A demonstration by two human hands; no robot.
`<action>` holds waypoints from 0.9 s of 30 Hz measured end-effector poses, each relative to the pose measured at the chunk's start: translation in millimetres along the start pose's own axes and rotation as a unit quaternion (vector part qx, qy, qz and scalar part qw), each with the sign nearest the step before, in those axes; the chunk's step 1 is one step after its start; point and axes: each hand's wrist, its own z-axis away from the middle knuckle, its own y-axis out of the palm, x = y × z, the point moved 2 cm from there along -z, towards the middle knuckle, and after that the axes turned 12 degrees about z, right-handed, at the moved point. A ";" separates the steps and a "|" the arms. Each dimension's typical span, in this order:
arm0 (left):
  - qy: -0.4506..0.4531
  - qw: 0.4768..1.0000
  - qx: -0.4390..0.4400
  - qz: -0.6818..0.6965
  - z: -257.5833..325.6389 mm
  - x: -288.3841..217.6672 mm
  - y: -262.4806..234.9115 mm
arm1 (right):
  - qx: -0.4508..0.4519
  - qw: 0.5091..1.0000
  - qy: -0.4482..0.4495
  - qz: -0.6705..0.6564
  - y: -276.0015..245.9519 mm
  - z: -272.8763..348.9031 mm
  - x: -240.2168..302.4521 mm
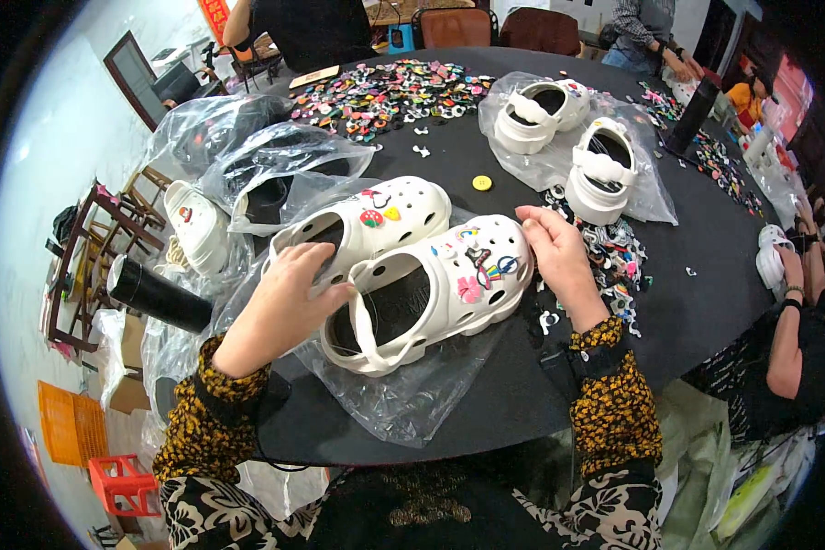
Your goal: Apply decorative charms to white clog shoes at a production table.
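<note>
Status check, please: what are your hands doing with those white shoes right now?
Left hand grips near clog's heel. Right hand at its toe, by the charms. Second clog behind. Plastic bag underneath.

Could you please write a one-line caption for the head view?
Two hands, left hand and right hand, hold a charm-decorated white clog on a black table.

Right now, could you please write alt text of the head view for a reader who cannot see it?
A person's left hand and right hand hold a white clog with colourful charms, on a plastic bag on a black table. A second clog lies beside it, with a charm pile beyond.
</note>
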 end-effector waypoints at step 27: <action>-0.141 0.975 -0.025 0.171 -28.6 8.6 0.7 | 0.033 0.988 0.076 -0.127 -7.3 0.8 -0.4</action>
